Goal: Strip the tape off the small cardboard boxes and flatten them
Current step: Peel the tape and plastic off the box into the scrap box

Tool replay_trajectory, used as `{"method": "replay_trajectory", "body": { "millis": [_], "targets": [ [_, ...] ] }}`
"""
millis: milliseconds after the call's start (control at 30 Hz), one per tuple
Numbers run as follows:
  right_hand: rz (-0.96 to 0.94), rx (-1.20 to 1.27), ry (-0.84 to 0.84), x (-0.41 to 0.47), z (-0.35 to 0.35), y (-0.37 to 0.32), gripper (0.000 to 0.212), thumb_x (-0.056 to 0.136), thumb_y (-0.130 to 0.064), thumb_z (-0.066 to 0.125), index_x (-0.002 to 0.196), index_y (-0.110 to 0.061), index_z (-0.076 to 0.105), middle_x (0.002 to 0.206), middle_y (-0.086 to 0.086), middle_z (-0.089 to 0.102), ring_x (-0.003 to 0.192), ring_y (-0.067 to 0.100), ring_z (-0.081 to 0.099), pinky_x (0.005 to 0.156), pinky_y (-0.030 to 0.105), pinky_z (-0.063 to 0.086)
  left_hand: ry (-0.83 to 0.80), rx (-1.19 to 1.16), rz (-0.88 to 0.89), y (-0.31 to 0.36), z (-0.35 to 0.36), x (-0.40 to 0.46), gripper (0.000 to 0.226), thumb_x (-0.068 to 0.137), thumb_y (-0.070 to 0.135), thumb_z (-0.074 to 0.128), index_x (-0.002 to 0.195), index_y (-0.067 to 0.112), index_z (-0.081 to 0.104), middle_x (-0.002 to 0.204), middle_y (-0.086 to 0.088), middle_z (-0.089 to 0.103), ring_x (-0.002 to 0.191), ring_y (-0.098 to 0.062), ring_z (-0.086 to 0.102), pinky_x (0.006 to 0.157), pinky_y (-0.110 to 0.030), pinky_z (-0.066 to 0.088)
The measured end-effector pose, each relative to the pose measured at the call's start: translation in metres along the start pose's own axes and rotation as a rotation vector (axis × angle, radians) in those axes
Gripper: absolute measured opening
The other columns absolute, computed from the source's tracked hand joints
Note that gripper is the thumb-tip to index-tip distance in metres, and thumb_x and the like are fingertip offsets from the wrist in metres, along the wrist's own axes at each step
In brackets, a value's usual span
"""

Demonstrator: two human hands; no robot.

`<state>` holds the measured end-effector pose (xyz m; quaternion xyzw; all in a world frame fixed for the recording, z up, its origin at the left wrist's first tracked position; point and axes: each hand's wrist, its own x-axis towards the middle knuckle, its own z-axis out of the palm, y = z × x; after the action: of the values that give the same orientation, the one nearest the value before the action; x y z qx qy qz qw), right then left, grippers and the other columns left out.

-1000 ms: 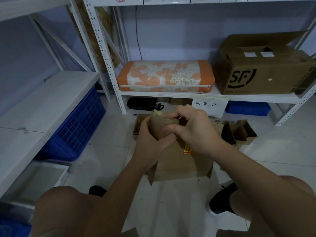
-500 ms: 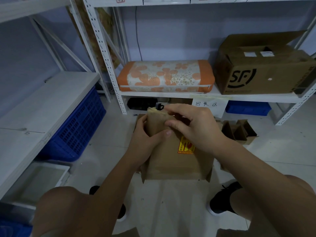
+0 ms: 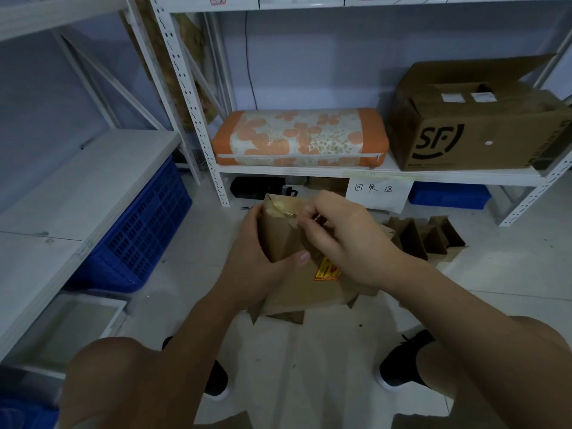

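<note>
- Head view: a person crouches over a pale floor (image 3: 309, 366), both bare forearms reaching forward between the knees.
- The left hand (image 3: 257, 267) grips a small cardboard box (image 3: 288, 243) from its left side, thumb laid across the near face and fingers wrapped behind, out of sight.
- The box is held above the floor at the centre of the scene, in front of the white shelving (image 3: 371, 174), tilted with its top end pointing away.
- The right hand (image 3: 346, 239) has its fingers curled together at the box's top right edge, the fingertips pinching at the yellowish tape (image 3: 283, 209) that covers the far end; whether a strip is actually lifted I cannot tell.
- A red and yellow sticker (image 3: 326, 270) shows on the near face of the box, just under the right wrist.
- Loose bottom flaps hang at the near end of the box.
- More brown cardboard pieces (image 3: 427, 239) lie on the floor to the right, near the shelf leg.
- On the shelf sit an orange flowered cushion (image 3: 300, 137) and, to its right, a large open carton (image 3: 476, 125) marked SF.
- A paper note (image 3: 376, 193) with handwritten characters hangs from the shelf edge.
- A blue crate (image 3: 139, 230) stands under the left-hand shelf.
- Black shoes (image 3: 402, 363) show near the bottom.
</note>
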<state>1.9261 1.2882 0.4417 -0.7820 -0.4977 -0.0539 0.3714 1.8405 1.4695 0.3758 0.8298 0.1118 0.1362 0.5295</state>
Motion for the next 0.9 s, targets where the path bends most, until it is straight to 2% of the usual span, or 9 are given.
{"method": "replay_trajectory", "body": {
  "millis": [167, 300, 400, 467, 600, 667, 767, 833, 900],
  "targets": [
    [0.116, 0.132, 0.048, -0.003, 0.003, 0.001, 0.009, 0.098, -0.015, 0.062, 0.091, -0.011, 0.066, 0.089, -0.002, 0.065, 0.085, 0.012, 0.061, 0.077, 0.040, 0.051, 0.024, 0.115, 0.069, -0.004, -0.002, -0.003, 0.121, 0.064, 0.073, 0.083, 0.160, 0.035, 0.020, 0.153, 0.011, 0.039, 0.139, -0.012, 0.046, 0.106, -0.049, 0.052],
    [0.083, 0.116, 0.140, -0.003, 0.006, 0.003, 0.003, 0.090, -0.011, 0.073, 0.093, -0.012, 0.072, 0.088, 0.000, 0.068, 0.084, 0.013, 0.065, 0.075, 0.038, 0.054, 0.046, 0.160, 0.110, -0.003, 0.000, -0.005, 0.120, 0.065, 0.067, 0.083, 0.160, 0.031, 0.019, 0.151, 0.010, 0.038, 0.139, -0.011, 0.045, 0.108, -0.049, 0.050],
    [-0.029, 0.018, 0.098, 0.000, 0.002, 0.004, 0.011, 0.088, -0.007, 0.073, 0.096, -0.012, 0.077, 0.090, -0.001, 0.071, 0.085, 0.010, 0.065, 0.077, 0.030, 0.053, 0.059, 0.189, 0.123, -0.004, 0.001, -0.007, 0.121, 0.065, 0.067, 0.082, 0.161, 0.028, 0.019, 0.151, 0.010, 0.038, 0.139, -0.011, 0.043, 0.110, -0.048, 0.048],
    [-0.093, -0.062, 0.054, 0.001, 0.001, 0.003, 0.014, 0.089, -0.008, 0.069, 0.099, -0.013, 0.079, 0.091, -0.002, 0.074, 0.087, 0.009, 0.066, 0.081, 0.026, 0.050, 0.077, 0.224, 0.134, -0.004, 0.003, -0.008, 0.122, 0.065, 0.068, 0.080, 0.161, 0.027, 0.018, 0.150, 0.011, 0.037, 0.136, -0.008, 0.043, 0.110, -0.042, 0.047],
    [-0.033, -0.052, 0.014, 0.003, 0.002, -0.002, 0.016, 0.093, -0.018, 0.065, 0.102, -0.015, 0.078, 0.088, -0.003, 0.073, 0.085, 0.006, 0.061, 0.080, 0.019, 0.046, 0.122, 0.290, 0.157, -0.002, 0.007, -0.009, 0.121, 0.065, 0.069, 0.078, 0.160, 0.025, 0.018, 0.147, 0.009, 0.037, 0.133, -0.010, 0.044, 0.105, -0.037, 0.047],
    [0.041, -0.024, -0.010, 0.004, 0.002, -0.003, 0.020, 0.095, -0.029, 0.067, 0.111, -0.019, 0.073, 0.088, -0.006, 0.070, 0.083, 0.007, 0.062, 0.078, 0.026, 0.051, 0.126, 0.310, 0.180, -0.003, 0.008, -0.010, 0.119, 0.066, 0.067, 0.080, 0.159, 0.022, 0.021, 0.147, 0.007, 0.038, 0.133, -0.011, 0.045, 0.105, -0.040, 0.049],
    [0.048, -0.119, -0.145, 0.003, 0.001, -0.006, 0.052, 0.094, -0.048, 0.063, 0.142, -0.030, 0.052, 0.096, -0.015, 0.060, 0.084, 0.007, 0.057, 0.077, 0.033, 0.053, 0.102, 0.361, 0.246, -0.002, 0.009, -0.011, 0.116, 0.071, 0.060, 0.086, 0.158, 0.019, 0.023, 0.149, 0.005, 0.039, 0.136, -0.013, 0.044, 0.108, -0.044, 0.049],
    [-0.022, -0.237, -0.188, 0.004, 0.002, -0.008, 0.046, 0.099, -0.043, 0.057, 0.143, -0.031, 0.051, 0.101, -0.014, 0.055, 0.086, 0.008, 0.054, 0.077, 0.034, 0.051, 0.081, 0.396, 0.268, -0.002, 0.010, -0.013, 0.115, 0.072, 0.059, 0.087, 0.158, 0.019, 0.022, 0.149, 0.006, 0.038, 0.137, -0.012, 0.043, 0.109, -0.042, 0.049],
    [-0.047, -0.220, -0.132, 0.004, 0.003, -0.006, 0.029, 0.101, -0.033, 0.053, 0.127, -0.025, 0.065, 0.100, -0.008, 0.062, 0.087, 0.012, 0.059, 0.077, 0.039, 0.053, 0.076, 0.400, 0.260, -0.001, 0.011, -0.014, 0.117, 0.072, 0.062, 0.086, 0.159, 0.019, 0.021, 0.150, 0.006, 0.037, 0.137, -0.012, 0.043, 0.109, -0.040, 0.048]
  ]
}}
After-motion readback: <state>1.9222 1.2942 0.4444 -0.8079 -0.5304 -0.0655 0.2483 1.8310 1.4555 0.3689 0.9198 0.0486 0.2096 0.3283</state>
